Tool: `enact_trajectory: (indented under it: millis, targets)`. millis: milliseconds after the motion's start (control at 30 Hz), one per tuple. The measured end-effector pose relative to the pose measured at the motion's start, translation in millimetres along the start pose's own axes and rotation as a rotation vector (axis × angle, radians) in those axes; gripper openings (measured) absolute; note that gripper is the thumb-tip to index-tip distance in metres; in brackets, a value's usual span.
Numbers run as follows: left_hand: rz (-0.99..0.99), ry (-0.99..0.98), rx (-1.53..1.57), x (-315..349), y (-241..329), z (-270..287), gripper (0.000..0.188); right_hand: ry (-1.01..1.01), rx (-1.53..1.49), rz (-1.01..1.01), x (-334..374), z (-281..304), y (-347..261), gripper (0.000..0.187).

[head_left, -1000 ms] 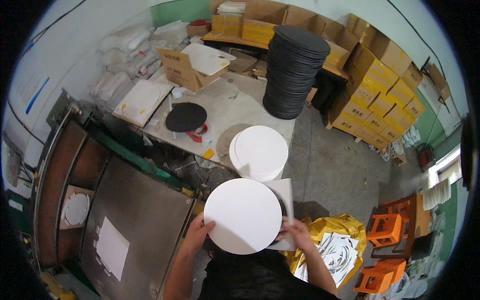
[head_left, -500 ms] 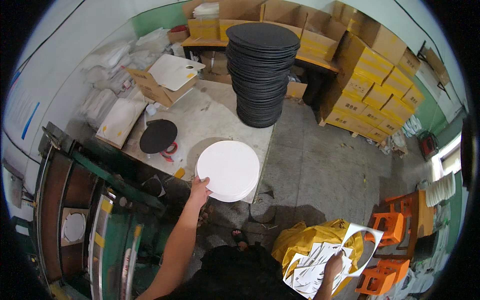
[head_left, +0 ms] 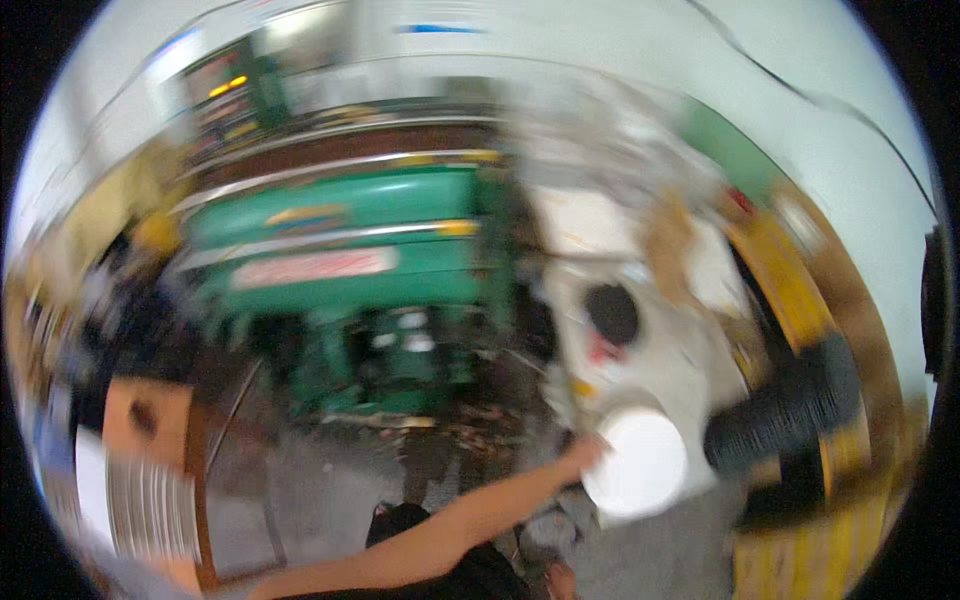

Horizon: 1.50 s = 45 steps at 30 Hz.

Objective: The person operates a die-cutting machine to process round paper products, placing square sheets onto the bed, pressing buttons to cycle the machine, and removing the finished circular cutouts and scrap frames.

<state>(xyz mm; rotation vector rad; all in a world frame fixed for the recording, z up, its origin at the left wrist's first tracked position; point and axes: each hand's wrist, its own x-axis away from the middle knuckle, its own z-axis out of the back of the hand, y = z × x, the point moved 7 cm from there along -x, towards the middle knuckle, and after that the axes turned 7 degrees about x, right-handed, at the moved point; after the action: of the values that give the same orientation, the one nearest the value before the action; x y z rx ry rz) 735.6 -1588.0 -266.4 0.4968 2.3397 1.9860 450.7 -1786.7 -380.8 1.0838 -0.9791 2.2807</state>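
Note:
My left hand [head_left: 588, 454] is at the left edge of a stack of white round boards [head_left: 640, 462]. Its fingers look closed on the rim, though motion blur softens them. The stack lies on the near end of a pale worktable [head_left: 690, 370]. Farther along this table is a black round board [head_left: 612, 313], with a small red item [head_left: 604, 350] beside it. My right hand is out of the picture.
A green machine [head_left: 350, 235] with long rollers stands ahead on the left. A tall stack of black round boards [head_left: 785, 405] rises at the right, with yellow-taped cartons [head_left: 810, 550] behind it. Lower left, a stack of white sheets [head_left: 150, 505] stands by an orange-brown box [head_left: 148, 415].
My view has swung left, bringing the green machine into the middle. The right hand, the cut-out white sheet and the yellow sack have left the picture. My left hand stays at the white stack.

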Motion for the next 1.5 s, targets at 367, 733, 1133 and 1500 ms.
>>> enact_trajectory:
  millis: [367, 733, 1133, 1500]
  targets:
    - [0.02, 1.639, -0.823, 686, 185, 386, 0.024, -0.315, 0.249, 0.199, -11, -132, -232, 0.04]
    - [0.318, 2.25, 0.236, 1227, 150, 417, 0.056, -0.382, 0.494, 0.196, 27, -220, -272, 0.03]
    - [-0.749, 2.168, 0.274, 1187, 144, 326, 0.046, -1.185, 0.347, 0.359, 8, -218, -234, 0.019]
    - [-0.829, 2.031, 0.426, 1164, 166, 343, 0.054, -0.282, 0.941, 0.855, 162, -242, -403, 0.038]
